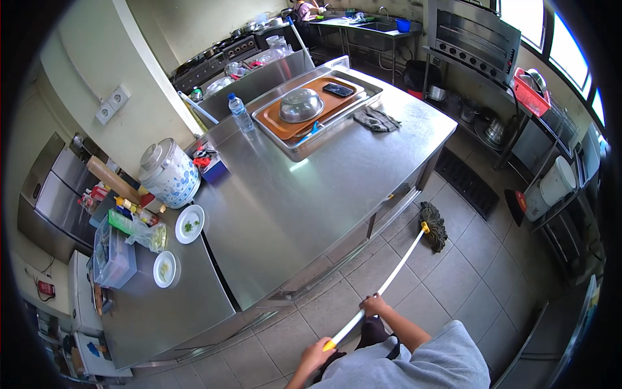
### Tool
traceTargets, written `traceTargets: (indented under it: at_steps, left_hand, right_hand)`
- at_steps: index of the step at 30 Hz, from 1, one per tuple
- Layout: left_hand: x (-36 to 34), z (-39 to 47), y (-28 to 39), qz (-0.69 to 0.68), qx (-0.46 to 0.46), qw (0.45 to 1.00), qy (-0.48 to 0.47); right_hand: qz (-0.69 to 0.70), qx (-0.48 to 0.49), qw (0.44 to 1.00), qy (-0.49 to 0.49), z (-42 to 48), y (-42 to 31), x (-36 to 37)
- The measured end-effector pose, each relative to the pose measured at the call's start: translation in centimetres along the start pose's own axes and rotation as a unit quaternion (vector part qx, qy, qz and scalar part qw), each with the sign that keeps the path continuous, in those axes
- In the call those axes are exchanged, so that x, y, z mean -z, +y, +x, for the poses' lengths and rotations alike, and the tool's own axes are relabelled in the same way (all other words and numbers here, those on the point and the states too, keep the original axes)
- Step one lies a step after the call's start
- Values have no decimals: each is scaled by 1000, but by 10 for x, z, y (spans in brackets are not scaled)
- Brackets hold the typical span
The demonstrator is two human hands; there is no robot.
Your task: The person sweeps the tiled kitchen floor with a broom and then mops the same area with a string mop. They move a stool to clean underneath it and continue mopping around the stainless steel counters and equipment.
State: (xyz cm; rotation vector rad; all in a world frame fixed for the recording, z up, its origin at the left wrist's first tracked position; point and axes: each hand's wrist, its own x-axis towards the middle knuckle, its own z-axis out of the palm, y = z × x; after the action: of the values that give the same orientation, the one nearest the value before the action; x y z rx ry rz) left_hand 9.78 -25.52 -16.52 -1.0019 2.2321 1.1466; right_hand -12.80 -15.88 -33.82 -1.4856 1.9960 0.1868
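A string mop with a white handle (401, 265) slants across the tiled floor in front of me. My right hand (373, 305) grips the handle partway down its length. At the yellow-tipped top end, my left hand (316, 354) is closed around the handle, low in the picture. The dark grey mop head (433, 227) lies spread on the grey floor tiles (461, 272), joined to the handle by a yellow socket (425, 227). It rests close to the corner of the steel worktable.
The steel worktable (291, 209) stands to my left, bearing a metal tray (301, 154), a water bottle (240, 113) and a rice cooker (170, 172). A black floor mat (466, 182) lies beyond the mop. A white bucket (558, 181) stands right. Another person (305, 10) is at the far sink.
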Motion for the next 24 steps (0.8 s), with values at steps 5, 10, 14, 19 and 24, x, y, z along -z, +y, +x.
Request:
traceTargets:
  at_steps: [5,10,14,19,24]
  left_hand:
    - [22,-51,-81,-27,5,999,23]
    - [20,-87,-64,-241,17,970,27]
    - [-4,-61,-40,-274,44,961,-15]
    - [-50,41,-34,-122,-47,991,16]
    - [-47,140,31,-185,-5,982,-31]
  right_hand:
    - [45,107,990,-84,21,-83,-6]
    - [12,125,977,-172,14,-116,-17]
    - [29,101,984,-147,5,-72,-26]
    - [16,-47,998,40,8,10,-44]
    - [45,-180,966,179,-4,61,11]
